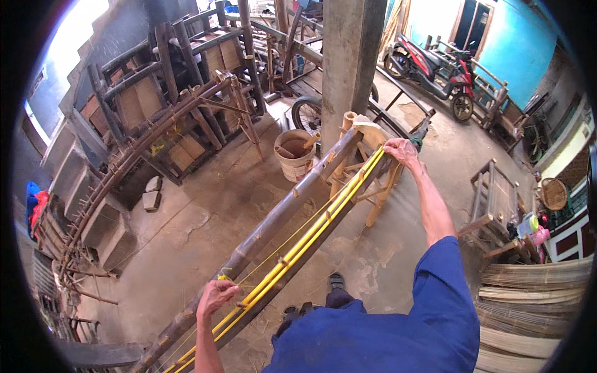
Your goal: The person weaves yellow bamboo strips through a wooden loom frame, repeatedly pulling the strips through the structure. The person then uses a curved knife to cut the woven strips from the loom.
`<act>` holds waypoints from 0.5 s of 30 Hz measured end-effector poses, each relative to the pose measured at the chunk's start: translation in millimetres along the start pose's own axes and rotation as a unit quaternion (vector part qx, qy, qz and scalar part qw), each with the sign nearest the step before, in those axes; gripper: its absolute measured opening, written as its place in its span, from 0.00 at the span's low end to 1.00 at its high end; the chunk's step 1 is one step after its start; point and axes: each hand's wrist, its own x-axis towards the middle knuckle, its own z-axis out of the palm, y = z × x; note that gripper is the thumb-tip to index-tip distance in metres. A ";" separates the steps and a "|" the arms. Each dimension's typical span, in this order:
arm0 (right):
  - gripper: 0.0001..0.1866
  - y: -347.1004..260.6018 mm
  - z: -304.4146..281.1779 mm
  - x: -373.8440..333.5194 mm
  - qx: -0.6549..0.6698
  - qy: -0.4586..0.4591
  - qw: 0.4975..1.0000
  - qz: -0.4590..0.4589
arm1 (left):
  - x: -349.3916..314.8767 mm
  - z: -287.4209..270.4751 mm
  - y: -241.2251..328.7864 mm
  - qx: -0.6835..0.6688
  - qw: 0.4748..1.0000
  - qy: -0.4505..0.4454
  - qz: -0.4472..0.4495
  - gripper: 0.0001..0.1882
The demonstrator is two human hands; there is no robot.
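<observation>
Two long bamboo poles run diagonally from lower left to a wooden stand at centre right: a dark outer pole [261,239] and an inner one with short pegs. Bright yellow bands [317,227] lie stretched along the pegged pole. At their far end my right hand [403,151] has its fingers closed on the bands. My left hand [217,295] is over the dark pole near its lower part, fingers curled together beside a small yellow knot [222,277]. What it pinches is too small to make out. A thin yellowish cord [273,257] runs between the poles.
A concrete pillar [351,62] rises behind the wooden stand [376,180], with a white bucket [294,155] beside it. A curved pegged bamboo frame [118,177] and stacked bamboo furniture [149,93] stand left. Slat bundles [528,311] lie right; a red motorcycle [435,68] is parked behind.
</observation>
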 end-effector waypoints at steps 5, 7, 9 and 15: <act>0.13 58.8 11.2 64.0 0.032 -0.012 0.999 0.017 | 15.2 27.4 17.6 -0.037 0.997 0.066 -0.034 0.14; 0.14 81.9 26.1 67.0 0.035 0.000 0.999 0.032 | 22.4 36.5 27.2 -0.072 0.994 0.071 -0.044 0.15; 0.15 92.7 42.4 67.0 0.029 -0.015 0.996 0.080 | 28.4 43.4 23.4 -0.060 0.994 0.063 -0.064 0.17; 0.16 102.6 94.8 18.8 0.139 0.114 0.961 0.212 | 45.4 53.2 -14.2 -0.239 0.962 0.041 -0.127 0.21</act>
